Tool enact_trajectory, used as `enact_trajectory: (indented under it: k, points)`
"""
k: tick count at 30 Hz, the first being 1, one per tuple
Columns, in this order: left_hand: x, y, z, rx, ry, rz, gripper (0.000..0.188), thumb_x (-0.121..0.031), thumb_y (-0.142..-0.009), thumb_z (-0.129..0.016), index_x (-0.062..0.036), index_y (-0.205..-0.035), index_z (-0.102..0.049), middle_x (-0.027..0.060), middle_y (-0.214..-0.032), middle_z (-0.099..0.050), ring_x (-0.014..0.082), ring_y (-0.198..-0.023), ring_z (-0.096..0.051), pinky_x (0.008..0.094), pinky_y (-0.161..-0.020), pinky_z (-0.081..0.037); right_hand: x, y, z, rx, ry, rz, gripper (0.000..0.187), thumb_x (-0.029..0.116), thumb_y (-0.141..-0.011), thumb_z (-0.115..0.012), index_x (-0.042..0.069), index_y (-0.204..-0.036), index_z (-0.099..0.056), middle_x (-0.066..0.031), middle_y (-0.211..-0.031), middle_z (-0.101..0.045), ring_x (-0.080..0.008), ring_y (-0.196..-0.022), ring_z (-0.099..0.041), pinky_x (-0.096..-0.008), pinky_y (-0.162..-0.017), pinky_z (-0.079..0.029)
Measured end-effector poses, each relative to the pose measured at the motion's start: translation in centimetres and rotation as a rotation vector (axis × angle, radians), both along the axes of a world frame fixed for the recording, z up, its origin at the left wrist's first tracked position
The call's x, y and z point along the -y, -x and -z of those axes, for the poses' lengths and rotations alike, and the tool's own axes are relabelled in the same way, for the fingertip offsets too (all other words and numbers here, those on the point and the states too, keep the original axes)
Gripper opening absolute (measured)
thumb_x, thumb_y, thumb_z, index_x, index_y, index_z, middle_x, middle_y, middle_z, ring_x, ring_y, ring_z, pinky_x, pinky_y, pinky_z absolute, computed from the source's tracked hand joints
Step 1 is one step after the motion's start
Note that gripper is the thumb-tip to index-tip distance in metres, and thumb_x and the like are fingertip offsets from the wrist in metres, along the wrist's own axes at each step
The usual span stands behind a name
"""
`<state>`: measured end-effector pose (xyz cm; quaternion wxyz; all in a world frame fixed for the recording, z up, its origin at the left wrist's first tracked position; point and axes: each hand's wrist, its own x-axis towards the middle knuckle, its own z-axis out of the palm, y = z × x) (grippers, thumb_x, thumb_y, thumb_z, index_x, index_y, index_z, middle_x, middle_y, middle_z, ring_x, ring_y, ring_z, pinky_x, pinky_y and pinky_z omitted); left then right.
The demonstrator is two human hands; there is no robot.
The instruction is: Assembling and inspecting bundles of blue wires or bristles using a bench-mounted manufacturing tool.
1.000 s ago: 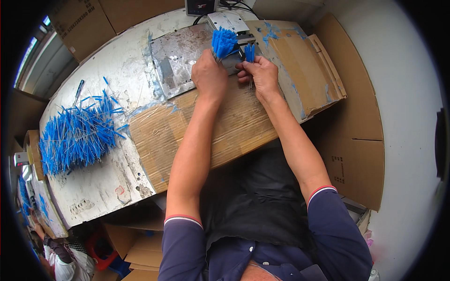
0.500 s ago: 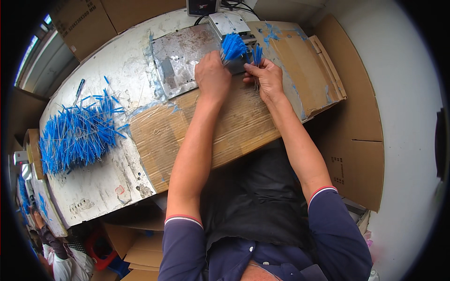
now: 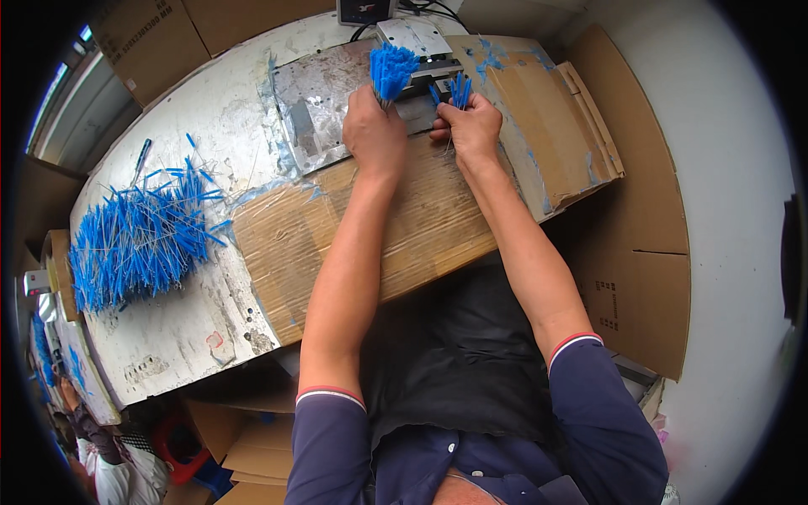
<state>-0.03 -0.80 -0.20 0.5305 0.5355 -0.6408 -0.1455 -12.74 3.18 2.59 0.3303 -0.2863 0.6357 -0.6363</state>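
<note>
- While a thick bundle of blue-tipped stems (image 3: 392,71) is grasped in the left hand (image 3: 373,135), beside the right end of the metal plate (image 3: 324,101), a small bunch of blue-tipped stems (image 3: 459,91) is pinched in the right hand (image 3: 473,126), right of the plate
- Handling, as judged: stems best gripped low, blue ends left uncrushed and level, small bunch loosely fanned so single stems can be parted
- Left hand: fist curled, back upward, at the plate's near right edge
- Right hand: thumb set against fingers, blue ends pointed away from the body
- Forearms: both extended forward, elbows slightly bent, nearer the body than the plate
- Loose pile of blue-tipped stems (image 3: 143,240): laid left of the plate, untouched
</note>
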Motion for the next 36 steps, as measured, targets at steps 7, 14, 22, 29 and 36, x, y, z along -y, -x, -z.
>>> enact_trajectory:
  k: [7,14,22,29,36]
  points:
    - [0.2,0.0,-0.1,0.047,0.019,-0.017,0.020,-0.002,-0.080,-0.069,-0.0046,-0.098,-0.061,0.0147,-0.097,-0.065,0.0377,-0.095,-0.062,0.0482,-0.083,-0.045,0.8,-0.5,-0.1,-0.062,-0.027,0.051,0.011,-0.007,-0.084,-0.069,-0.005,-0.084,-0.058,-0.0121,-0.072,-0.066,-0.0188,-0.054,-0.067,-0.0323,-0.040,-0.058]
    - [0.1,0.1,0.0,0.053,0.032,0.060,0.016,-0.006,-0.083,-0.067,-0.0050,-0.098,-0.062,0.0138,-0.095,-0.065,0.0367,-0.094,-0.062,0.0472,-0.081,-0.044,0.3,-0.1,-0.3,0.149,0.041,0.013,0.009,-0.002,-0.086,-0.070,-0.003,-0.086,-0.061,-0.0119,-0.078,-0.068,-0.0183,-0.059,-0.068,-0.0321,-0.045,-0.059]
    - [0.1,0.2,0.1,0.151,-0.017,0.079,0.010,-0.012,-0.087,-0.068,-0.0048,-0.094,-0.064,0.0184,-0.092,-0.069,0.0442,-0.085,-0.065,0.0539,-0.075,-0.048,-1.3,1.3,0.4,0.301,0.110,-0.141,0.014,0.007,-0.093,-0.069,-0.005,-0.099,-0.067,-0.0106,-0.081,-0.069,-0.0169,-0.065,-0.068,-0.0287,-0.056,-0.062]
    - [-0.1,0.4,-0.2,0.169,-0.027,0.091,0.010,-0.004,-0.080,-0.064,-0.0042,-0.088,-0.058,0.0163,-0.088,-0.065,0.0391,-0.086,-0.063,0.0496,-0.077,-0.044,-1.5,1.2,0.7,0.187,0.101,-0.102,0.010,0.002,-0.089,-0.073,-0.003,-0.095,-0.068,-0.0073,-0.078,-0.067,-0.0137,-0.061,-0.064,-0.0273,-0.053,-0.060]
    - [-0.1,0.2,-0.2,0.233,-0.010,0.103,0.013,-0.009,-0.084,-0.067,-0.0044,-0.095,-0.065,0.0175,-0.094,-0.069,0.0414,-0.089,-0.066,0.0520,-0.078,-0.048,-1.7,1.2,0.6,0.121,0.087,-0.148,0.011,-0.002,-0.085,-0.074,-0.002,-0.092,-0.066,-0.0066,-0.076,-0.066,-0.0138,-0.061,-0.065,-0.0267,-0.049,-0.056]
